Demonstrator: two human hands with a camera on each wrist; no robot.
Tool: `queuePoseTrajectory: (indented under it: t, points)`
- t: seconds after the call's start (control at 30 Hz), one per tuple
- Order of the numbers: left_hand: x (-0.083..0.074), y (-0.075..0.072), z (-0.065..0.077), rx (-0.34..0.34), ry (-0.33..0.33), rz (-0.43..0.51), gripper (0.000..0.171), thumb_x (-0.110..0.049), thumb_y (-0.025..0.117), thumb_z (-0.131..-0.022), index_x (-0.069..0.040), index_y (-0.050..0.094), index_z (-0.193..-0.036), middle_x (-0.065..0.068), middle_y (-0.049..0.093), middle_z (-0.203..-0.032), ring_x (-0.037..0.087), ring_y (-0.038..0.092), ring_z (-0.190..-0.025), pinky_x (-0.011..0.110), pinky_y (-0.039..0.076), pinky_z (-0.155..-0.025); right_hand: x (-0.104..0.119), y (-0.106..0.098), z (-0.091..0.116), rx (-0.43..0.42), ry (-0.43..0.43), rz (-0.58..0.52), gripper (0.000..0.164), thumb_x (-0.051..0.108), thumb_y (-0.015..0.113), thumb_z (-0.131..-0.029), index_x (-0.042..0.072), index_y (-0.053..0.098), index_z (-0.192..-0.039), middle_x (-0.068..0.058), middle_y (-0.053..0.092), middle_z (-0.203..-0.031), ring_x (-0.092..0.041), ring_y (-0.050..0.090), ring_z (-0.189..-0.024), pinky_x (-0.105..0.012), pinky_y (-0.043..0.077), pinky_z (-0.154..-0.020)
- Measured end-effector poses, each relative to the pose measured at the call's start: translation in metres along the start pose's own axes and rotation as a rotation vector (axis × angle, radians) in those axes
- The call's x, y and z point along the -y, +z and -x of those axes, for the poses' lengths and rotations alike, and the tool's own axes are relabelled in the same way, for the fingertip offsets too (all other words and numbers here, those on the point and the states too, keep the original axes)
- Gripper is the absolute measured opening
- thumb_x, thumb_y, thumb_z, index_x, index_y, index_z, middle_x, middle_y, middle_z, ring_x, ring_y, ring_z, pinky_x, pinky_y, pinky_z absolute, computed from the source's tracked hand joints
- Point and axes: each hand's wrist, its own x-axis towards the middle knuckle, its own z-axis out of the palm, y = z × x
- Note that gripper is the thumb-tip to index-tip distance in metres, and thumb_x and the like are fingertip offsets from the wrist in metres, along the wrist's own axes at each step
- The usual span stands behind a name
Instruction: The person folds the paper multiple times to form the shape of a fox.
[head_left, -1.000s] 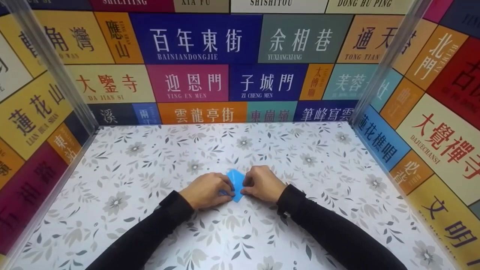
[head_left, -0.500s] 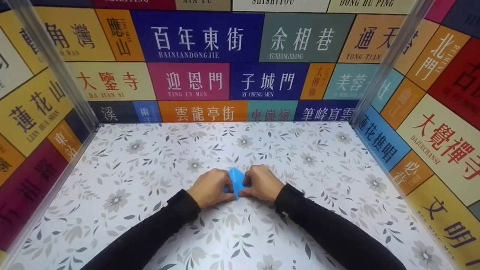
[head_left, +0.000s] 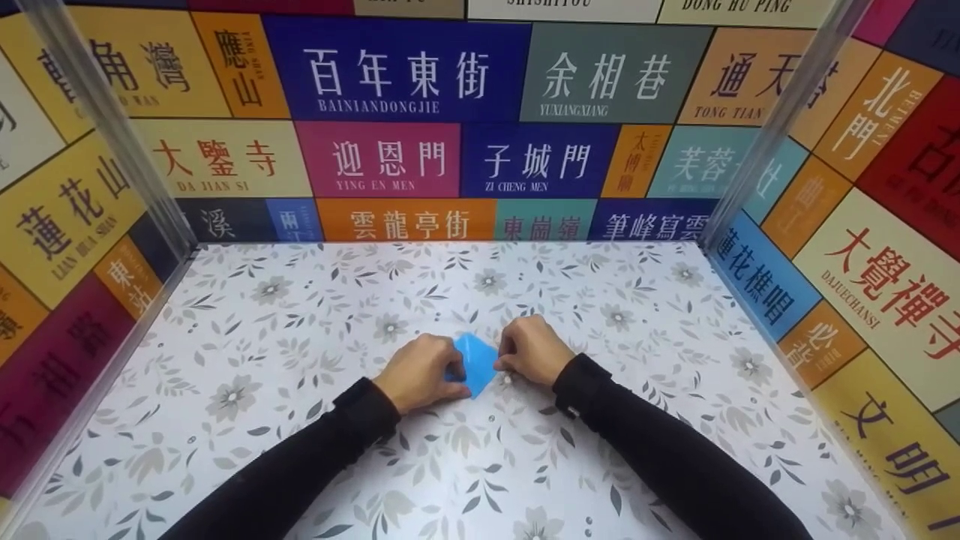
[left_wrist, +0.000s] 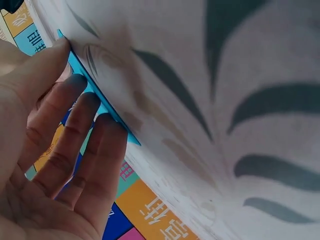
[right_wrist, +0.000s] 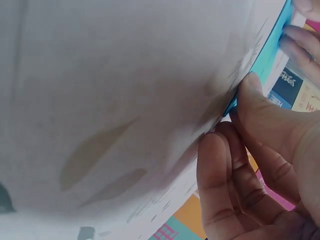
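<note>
A small blue sheet of folded paper (head_left: 478, 365) lies on the table between the two hands, roughly diamond-shaped with a crease near its far corner. My left hand (head_left: 422, 373) holds its left side, the thumb at the near corner and the fingers along the edge. In the left wrist view the paper (left_wrist: 97, 92) appears almost edge-on, with fingertips against it. My right hand (head_left: 534, 351) pinches the right corner between thumb and index finger. The right wrist view shows the thumb on top of the paper's (right_wrist: 266, 56) corner; the other fingers are curled beside it.
A white table top (head_left: 315, 465) with grey flowers and leaves lies under the hands. Colourful printed panels (head_left: 397, 71) with lettering stand behind it and on both sides. Clear strips (head_left: 772, 124) run up the back corners.
My right hand has moved a little right and away from me, now at the paper's right corner, and more of the paper shows. My left hand first shifted slightly right, then stayed there.
</note>
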Motion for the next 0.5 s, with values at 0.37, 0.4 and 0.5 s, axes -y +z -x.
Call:
queuePoseTrajectory:
  t: [0.37, 0.4, 0.5]
  points:
    - [0.012, -0.006, -0.001, -0.022, -0.132, 0.104, 0.016, -0.010, 0.103, -0.084, -0.008, 0.089, -0.092, 0.008, 0.088, -0.090, 0.027, 0.082, -0.086, 0.048, 0.068, -0.088, 0.000, 0.002, -0.001, 0.025, 0.019, 0.011, 0.017, 0.011, 0.101, -0.090, 0.007, 0.087, -0.082, -0.005, 0.083, -0.077, -0.019, 0.074, -0.072, -0.038, 0.065, -0.074]
    - [0.013, -0.008, -0.001, -0.021, -0.145, 0.116, 0.016, -0.009, 0.102, -0.085, -0.007, 0.089, -0.093, 0.008, 0.088, -0.090, 0.026, 0.082, -0.086, 0.048, 0.068, -0.089, 0.000, 0.002, 0.000, 0.021, 0.015, 0.010, 0.017, 0.011, 0.101, -0.090, 0.007, 0.087, -0.082, -0.005, 0.083, -0.076, -0.019, 0.074, -0.071, -0.038, 0.065, -0.074]
    - [0.019, -0.012, -0.001, -0.019, -0.186, 0.146, 0.014, -0.005, 0.100, -0.086, -0.007, 0.090, -0.096, 0.008, 0.088, -0.092, 0.023, 0.080, -0.085, 0.048, 0.068, -0.090, -0.001, 0.001, 0.001, 0.010, 0.007, 0.005, 0.017, 0.010, 0.101, -0.090, 0.007, 0.087, -0.081, -0.005, 0.083, -0.075, -0.019, 0.073, -0.070, -0.039, 0.066, -0.074]
